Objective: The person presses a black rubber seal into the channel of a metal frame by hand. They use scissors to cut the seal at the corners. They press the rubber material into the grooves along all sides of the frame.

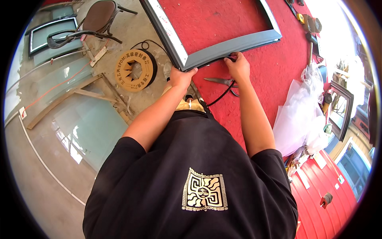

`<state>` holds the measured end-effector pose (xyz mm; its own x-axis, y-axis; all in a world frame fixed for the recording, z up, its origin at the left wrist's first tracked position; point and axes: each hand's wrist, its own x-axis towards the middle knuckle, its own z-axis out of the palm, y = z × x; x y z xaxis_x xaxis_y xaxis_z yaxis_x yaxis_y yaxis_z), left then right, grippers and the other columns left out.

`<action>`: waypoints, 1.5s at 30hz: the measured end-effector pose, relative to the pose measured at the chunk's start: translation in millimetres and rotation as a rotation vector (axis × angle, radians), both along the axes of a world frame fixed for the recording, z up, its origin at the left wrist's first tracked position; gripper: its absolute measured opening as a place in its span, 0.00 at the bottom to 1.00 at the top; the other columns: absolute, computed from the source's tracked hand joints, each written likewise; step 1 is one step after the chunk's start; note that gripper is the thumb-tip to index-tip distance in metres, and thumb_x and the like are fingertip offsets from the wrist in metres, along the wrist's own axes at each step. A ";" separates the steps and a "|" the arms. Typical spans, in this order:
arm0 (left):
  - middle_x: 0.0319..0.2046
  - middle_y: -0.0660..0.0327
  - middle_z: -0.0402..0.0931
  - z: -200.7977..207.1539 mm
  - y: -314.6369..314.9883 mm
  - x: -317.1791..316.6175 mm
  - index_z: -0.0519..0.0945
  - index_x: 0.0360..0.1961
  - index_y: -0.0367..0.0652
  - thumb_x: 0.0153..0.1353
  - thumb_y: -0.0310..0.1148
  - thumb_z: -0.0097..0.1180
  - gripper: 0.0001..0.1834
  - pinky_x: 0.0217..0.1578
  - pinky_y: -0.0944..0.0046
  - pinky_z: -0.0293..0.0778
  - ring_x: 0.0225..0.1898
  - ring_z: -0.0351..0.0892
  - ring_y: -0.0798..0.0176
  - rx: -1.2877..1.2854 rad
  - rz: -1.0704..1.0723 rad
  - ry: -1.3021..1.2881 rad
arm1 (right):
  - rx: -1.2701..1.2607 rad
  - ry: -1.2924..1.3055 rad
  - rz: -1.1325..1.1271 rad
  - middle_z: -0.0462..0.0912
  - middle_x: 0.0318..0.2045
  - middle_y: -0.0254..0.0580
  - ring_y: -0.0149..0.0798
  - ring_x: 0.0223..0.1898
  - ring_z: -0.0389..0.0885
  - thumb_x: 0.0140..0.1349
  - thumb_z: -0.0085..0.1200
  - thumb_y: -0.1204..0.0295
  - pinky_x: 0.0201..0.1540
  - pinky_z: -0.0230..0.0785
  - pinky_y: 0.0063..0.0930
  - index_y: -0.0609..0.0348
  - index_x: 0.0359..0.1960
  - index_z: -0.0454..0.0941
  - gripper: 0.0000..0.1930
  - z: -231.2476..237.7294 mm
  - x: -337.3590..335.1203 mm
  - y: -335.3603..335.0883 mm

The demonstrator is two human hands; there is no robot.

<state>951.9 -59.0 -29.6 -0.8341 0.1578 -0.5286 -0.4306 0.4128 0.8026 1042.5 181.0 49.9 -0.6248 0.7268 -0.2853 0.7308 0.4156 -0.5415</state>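
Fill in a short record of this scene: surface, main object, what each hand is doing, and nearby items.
surface: red table
main object: grey frame, lying flat
left hand: grips the frame's near corner
right hand: on the frame's near edge, pinching a black strip
nearby on table: scissors, plastic sheet
on floor: reel, chair, glass panes

A workbench covered in red felt point(274, 75) carries a grey window frame point(223, 49) lying flat across its far part. Just near of the frame's edge lie scissors point(221, 81) and a thin black rubber strip point(221, 95). At the right, crumpled clear plastic sheeting point(302, 115) rests; small hand tools point(310, 24) lie at the far right.
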 end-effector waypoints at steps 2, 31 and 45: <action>0.49 0.50 0.91 0.8 -1.1 1.5 0.83 0.55 0.33 0.53 0.36 0.86 0.32 0.55 0.55 0.83 0.51 0.91 0.52 -0.026 -0.007 0.033 | -0.072 0.018 -0.032 0.94 0.49 0.53 0.53 0.53 0.92 0.65 0.72 0.61 0.58 0.82 0.46 0.61 0.57 0.87 0.23 0.7 7.9 1.9; 0.40 0.55 0.90 68.7 4.6 56.8 0.89 0.45 0.36 0.82 0.46 0.59 0.21 0.47 0.54 0.83 0.45 0.89 0.62 -0.033 -1.155 -0.353 | -0.715 0.096 -0.014 0.89 0.54 0.45 0.40 0.54 0.88 0.81 0.60 0.61 0.59 0.78 0.37 0.62 0.60 0.82 0.18 11.4 154.6 -110.8; 0.49 0.51 0.91 121.0 105.7 -6.5 0.87 0.57 0.40 0.76 0.33 0.60 0.14 0.51 0.50 0.85 0.48 0.93 0.50 0.021 -1.010 0.176 | -0.038 0.237 -0.308 0.92 0.46 0.58 0.58 0.51 0.91 0.81 0.57 0.54 0.56 0.80 0.47 0.62 0.58 0.85 0.22 29.8 114.8 0.2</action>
